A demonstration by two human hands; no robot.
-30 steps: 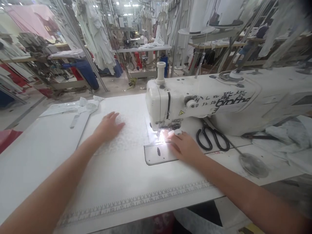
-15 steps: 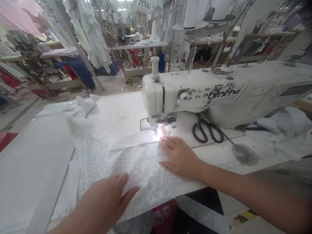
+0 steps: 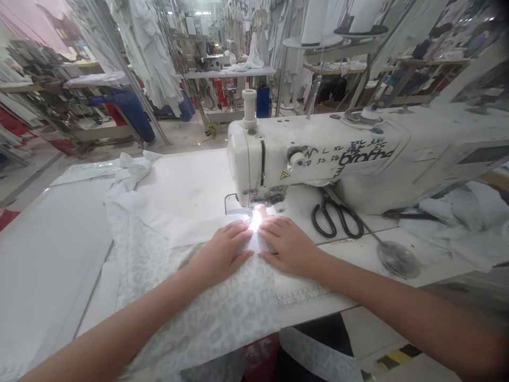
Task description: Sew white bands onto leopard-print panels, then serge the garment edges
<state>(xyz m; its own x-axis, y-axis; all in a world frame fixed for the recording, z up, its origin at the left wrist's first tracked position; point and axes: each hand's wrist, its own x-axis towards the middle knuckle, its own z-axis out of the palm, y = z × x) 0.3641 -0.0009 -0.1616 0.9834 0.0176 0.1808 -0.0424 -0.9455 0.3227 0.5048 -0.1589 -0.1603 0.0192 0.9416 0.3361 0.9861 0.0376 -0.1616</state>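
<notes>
Workshop bkgd fills the top of the frame: hanging pale garments (image 3: 155, 58) upper left, another sewing table (image 3: 228, 74) top centre, racks and poles upper right. Your white work table (image 3: 55, 239) takes up the lower left and centre, w/ a printed ruler strip (image 3: 304, 296) along its near edge, lower centre.

Your left hand (image 3: 220, 254) lies palm-down on the patterned fabric (image 3: 207, 318) at frame centre, fingers together and stretched flat, gripping nothing, tips just left of the lit needle area (image 3: 255, 220). Your right hand (image 3: 288, 244) lies flat too, fingers nearly closed and extended, pressing the fabric edge just right of the light; nothing held. Index tips of both hands nearly meet under the needle; can't tell if they touch.

Fabric runs from the needle toward lower left and hangs over the table's near edge at bottom centre. A plain white layer (image 3: 191, 229) sits above-left of your hands, bunching toward a crumpled bit (image 3: 133, 167) centre-left.

Sewing machine (image 3: 358, 154) spans centre to right, black lettering on its arm, spool pin (image 3: 249, 109) on top. Black scissors (image 3: 338, 217) lie right of your right hand, apart from it. A round metal disc (image 3: 397, 258) sits further right, and loose white cloth (image 3: 461, 217) at far right.
</notes>
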